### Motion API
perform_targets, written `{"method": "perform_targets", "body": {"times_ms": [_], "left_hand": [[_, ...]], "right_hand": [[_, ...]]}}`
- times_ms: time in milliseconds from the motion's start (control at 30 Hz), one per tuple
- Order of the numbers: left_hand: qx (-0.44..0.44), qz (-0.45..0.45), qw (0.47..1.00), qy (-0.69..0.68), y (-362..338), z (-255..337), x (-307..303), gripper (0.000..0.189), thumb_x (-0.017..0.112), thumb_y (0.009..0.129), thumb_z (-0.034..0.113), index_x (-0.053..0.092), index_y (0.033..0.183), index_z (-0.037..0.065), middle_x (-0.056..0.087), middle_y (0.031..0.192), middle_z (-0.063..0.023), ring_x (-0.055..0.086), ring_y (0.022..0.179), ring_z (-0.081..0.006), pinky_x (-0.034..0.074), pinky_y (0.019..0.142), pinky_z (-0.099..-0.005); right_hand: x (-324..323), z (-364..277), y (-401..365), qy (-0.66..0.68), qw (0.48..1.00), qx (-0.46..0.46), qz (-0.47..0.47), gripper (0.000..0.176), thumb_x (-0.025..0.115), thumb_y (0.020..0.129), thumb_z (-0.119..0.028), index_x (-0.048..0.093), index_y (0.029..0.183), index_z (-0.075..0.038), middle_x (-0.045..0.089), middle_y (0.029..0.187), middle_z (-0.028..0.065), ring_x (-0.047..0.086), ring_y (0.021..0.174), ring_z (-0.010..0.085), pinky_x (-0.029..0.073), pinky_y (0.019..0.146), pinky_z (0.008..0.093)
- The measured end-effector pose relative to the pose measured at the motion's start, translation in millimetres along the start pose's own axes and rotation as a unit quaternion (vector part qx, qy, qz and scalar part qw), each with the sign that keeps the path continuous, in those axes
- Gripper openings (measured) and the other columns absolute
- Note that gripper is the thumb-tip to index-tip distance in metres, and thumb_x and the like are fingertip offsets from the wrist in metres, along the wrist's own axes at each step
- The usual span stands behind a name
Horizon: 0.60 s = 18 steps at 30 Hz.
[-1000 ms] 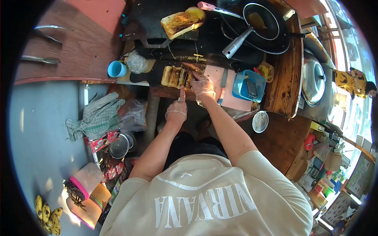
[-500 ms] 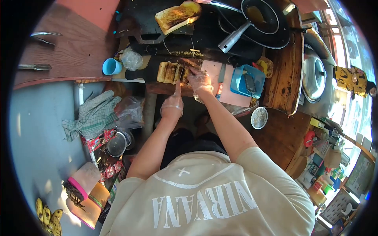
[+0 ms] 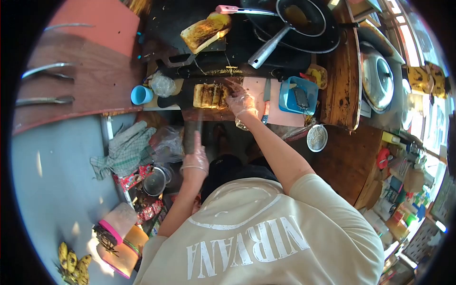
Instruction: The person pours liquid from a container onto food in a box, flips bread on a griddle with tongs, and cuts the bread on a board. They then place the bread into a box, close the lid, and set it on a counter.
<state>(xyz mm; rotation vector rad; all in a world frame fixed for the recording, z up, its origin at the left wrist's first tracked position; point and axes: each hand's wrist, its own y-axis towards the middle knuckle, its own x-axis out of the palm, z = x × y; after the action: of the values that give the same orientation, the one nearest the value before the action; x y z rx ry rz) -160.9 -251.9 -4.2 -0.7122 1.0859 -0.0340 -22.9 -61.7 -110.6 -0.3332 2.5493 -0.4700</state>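
Note:
My left hand [image 3: 195, 161], in a clear plastic glove, is closed round a knife [image 3: 200, 122]. The blade points toward the board and is smeared by motion, below the toast and apart from it. Browned toast [image 3: 209, 96] lies cut into several strips on a dark wooden cutting board [image 3: 171, 101]. My right hand [image 3: 243, 103], also gloved, grips the right end of the toast; its fingertips are partly hidden. Close to the right hand, a second knife [image 3: 266, 108] with a patterned handle rests on a pink sheet [image 3: 281, 117].
Behind the board, a toasted slice [image 3: 205, 34] lies on the black stove top [image 3: 166, 28], beside a frying pan [image 3: 304, 32]. A blue container [image 3: 311, 90] holds a grater. At left are a blue cup [image 3: 141, 95] and a crumpled plastic bag [image 3: 163, 84].
My left hand has drawn the knife back from the toast toward my body. My right hand stays at the toast's right end. The whole view has shifted slightly.

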Motion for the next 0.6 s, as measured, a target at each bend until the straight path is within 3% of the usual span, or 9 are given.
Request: {"method": "perform_targets", "body": {"times_ms": [33, 67, 200, 300, 367, 400, 433, 500, 600], "left_hand": [[-0.044, 0.027, 0.998, -0.043, 3, -11, -7, 0.070, 0.052, 0.096, 0.017, 0.018, 0.157, 0.021, 0.068, 0.080, -0.0272, 0.068, 0.073, -0.0441, 0.051, 0.066, -0.0572], [-0.008, 0.093, 0.995, -0.040, 16, -23, -9, 0.073, 0.054, 0.094, 0.015, 0.018, 0.157, 0.018, 0.068, 0.084, -0.0287, 0.068, 0.077, -0.0448, 0.052, 0.069, -0.0560], [-0.015, 0.002, 0.998, 0.059, 65, -17, -28, 0.079, 0.056, 0.086, 0.010, 0.019, 0.156, 0.011, 0.067, 0.093, -0.0311, 0.067, 0.088, -0.0464, 0.052, 0.078, -0.0550], [0.046, -0.002, 0.997, 0.063, 37, -2, -20, 0.074, 0.055, 0.088, 0.011, 0.023, 0.155, 0.011, 0.067, 0.092, -0.0311, 0.066, 0.088, -0.0477, 0.051, 0.080, -0.0565], [0.104, 0.024, 0.992, 0.073, 23, -15, -5, 0.067, 0.052, 0.092, 0.016, 0.026, 0.154, 0.012, 0.066, 0.093, -0.0326, 0.066, 0.089, -0.0489, 0.050, 0.083, -0.0563], [0.063, -0.077, 0.995, 0.012, 11, -7, -30, 0.061, 0.048, 0.096, 0.022, 0.028, 0.154, 0.017, 0.066, 0.093, -0.0338, 0.065, 0.090, -0.0497, 0.050, 0.084, -0.0565], [0.067, -0.077, 0.995, 0.017, 6, -14, -41, 0.061, 0.048, 0.096, 0.022, 0.028, 0.154, 0.017, 0.066, 0.093, -0.0338, 0.065, 0.090, -0.0497, 0.050, 0.084, -0.0565], [0.091, -0.094, 0.989, 0.064, 4, -31, -62, 0.058, 0.047, 0.098, 0.024, 0.028, 0.154, 0.023, 0.065, 0.090, -0.0349, 0.065, 0.088, -0.0506, 0.050, 0.080, -0.0587], [0.124, -0.069, 0.988, 0.059, 36, -29, -90, 0.059, 0.046, 0.099, 0.021, 0.025, 0.155, 0.028, 0.067, 0.090, -0.0301, 0.065, 0.086, -0.0506, 0.050, 0.078, -0.0597]], "right_hand": [[3, 4, -4, -0.006, 1.000, -0.012, -0.001, 0.058, 0.064, 0.084, -0.034, 0.056, 0.130, 0.000, 0.072, 0.105, 0.0173, 0.069, 0.098, 0.0320, 0.053, 0.088, 0.0382], [19, 24, 6, -0.057, 0.998, -0.006, -0.005, 0.051, 0.062, 0.085, -0.035, 0.059, 0.123, 0.000, 0.070, 0.111, 0.0181, 0.069, 0.098, 0.0316, 0.053, 0.088, 0.0381], [35, 27, 4, -0.118, 0.993, 0.017, 0.017, 0.046, 0.060, 0.086, -0.036, 0.062, 0.119, -0.004, 0.068, 0.115, 0.0185, 0.069, 0.100, 0.0322, 0.053, 0.088, 0.0395], [19, 8, 1, -0.205, 0.977, 0.056, 0.027, 0.043, 0.057, 0.088, -0.032, 0.064, 0.120, -0.005, 0.068, 0.118, 0.0155, 0.067, 0.106, 0.0312, 0.053, 0.090, 0.0411], [16, 31, 29, -0.498, 0.845, -0.174, -0.086, 0.039, 0.054, 0.091, -0.027, 0.065, 0.125, -0.010, 0.067, 0.121, 0.0125, 0.063, 0.115, 0.0301, 0.052, 0.094, 0.0417], [-9, -16, 15, -0.569, 0.797, -0.157, -0.130, 0.040, 0.052, 0.093, -0.023, 0.063, 0.130, -0.014, 0.064, 0.129, 0.0107, 0.060, 0.120, 0.0296, 0.050, 0.098, 0.0418], [-12, -26, 13, -0.566, 0.800, -0.153, -0.126, 0.040, 0.052, 0.093, -0.023, 0.063, 0.130, -0.014, 0.064, 0.129, 0.0107, 0.060, 0.120, 0.0296, 0.050, 0.098, 0.0418], [-16, -32, 11, -0.188, 0.981, -0.024, -0.049, 0.043, 0.053, 0.093, -0.024, 0.059, 0.135, -0.018, 0.060, 0.134, 0.0117, 0.059, 0.121, 0.0314, 0.048, 0.102, 0.0422], [-16, -45, 8, -0.237, 0.969, -0.020, -0.066, 0.064, 0.060, 0.088, -0.037, 0.045, 0.147, -0.016, 0.058, 0.136, 0.0145, 0.058, 0.121, 0.0342, 0.047, 0.102, 0.0421]]}}
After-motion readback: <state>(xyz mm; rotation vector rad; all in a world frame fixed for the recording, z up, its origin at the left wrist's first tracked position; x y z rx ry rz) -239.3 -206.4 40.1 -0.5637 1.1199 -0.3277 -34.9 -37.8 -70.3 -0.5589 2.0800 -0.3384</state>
